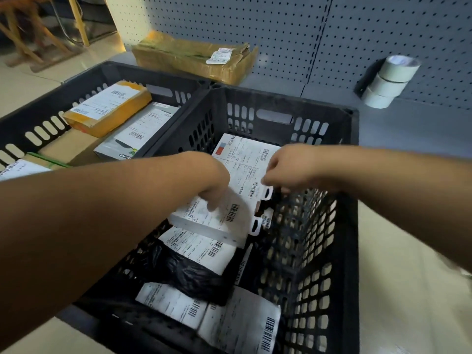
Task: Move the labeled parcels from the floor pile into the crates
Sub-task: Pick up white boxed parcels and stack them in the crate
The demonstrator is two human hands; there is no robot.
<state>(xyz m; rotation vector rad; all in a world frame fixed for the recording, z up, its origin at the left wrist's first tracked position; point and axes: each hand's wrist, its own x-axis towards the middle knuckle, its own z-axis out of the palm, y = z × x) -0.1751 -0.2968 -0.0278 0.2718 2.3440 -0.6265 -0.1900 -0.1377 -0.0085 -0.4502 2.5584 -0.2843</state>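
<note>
Both my hands reach into the right black crate (350, 200), which holds several labeled parcels. My left hand (212, 182) has its fingers curled down onto a white labeled box (204, 221) in the crate's middle. My right hand (283, 172) pinches the edge of a flat white parcel (245, 159) with hang tabs that lies tilted over the box. Below them lie a black plastic-bag parcel (189, 272) and two white labeled packets (240, 323). The left black crate (38, 106) holds a yellow-taped box (107, 108) and a grey labeled box (138, 134).
A worn cardboard box (189, 57) lies on the grey base behind the crates. Three rolls of tape (388, 80) hang on the grey pegboard wall at the right. A wooden frame (30, 34) stands at the far left. Pale floor shows right of the crate.
</note>
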